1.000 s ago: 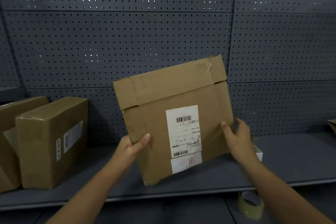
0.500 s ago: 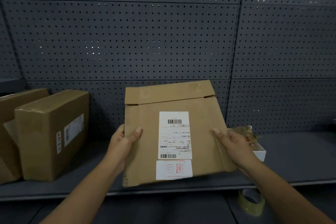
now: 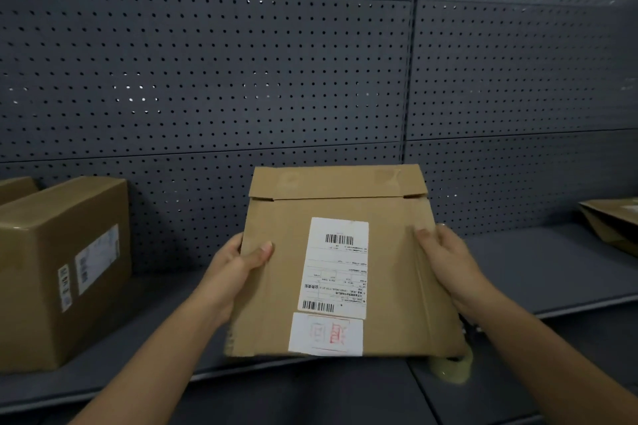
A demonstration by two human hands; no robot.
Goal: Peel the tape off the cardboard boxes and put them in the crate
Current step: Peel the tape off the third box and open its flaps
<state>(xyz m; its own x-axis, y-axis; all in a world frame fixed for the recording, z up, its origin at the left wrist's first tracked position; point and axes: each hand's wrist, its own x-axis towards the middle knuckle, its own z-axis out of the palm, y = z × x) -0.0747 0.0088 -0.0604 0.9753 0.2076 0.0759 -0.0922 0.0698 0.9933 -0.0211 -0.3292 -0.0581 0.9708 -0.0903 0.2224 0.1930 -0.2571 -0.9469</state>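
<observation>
I hold a flattened brown cardboard box (image 3: 276, 286) in front of me, above the shelf's front edge. It carries a white shipping label with barcodes and a second white sticker below. A flap is folded over along its top. My left hand (image 3: 238, 269) grips the left edge, thumb on the front face. My right hand (image 3: 445, 262) grips the right edge the same way, fingers behind the cardboard. No crate is in view.
A sealed cardboard box (image 3: 62, 269) stands on the grey shelf (image 3: 535, 262) at the left, another behind it. A brown cardboard piece (image 3: 611, 221) lies at the far right. A tape roll (image 3: 452, 369) sits on the lower level under the held box. Pegboard wall behind.
The box has tilted from slanted to nearly level and come lower and closer to me. The small white box on the shelf is now hidden behind it.
</observation>
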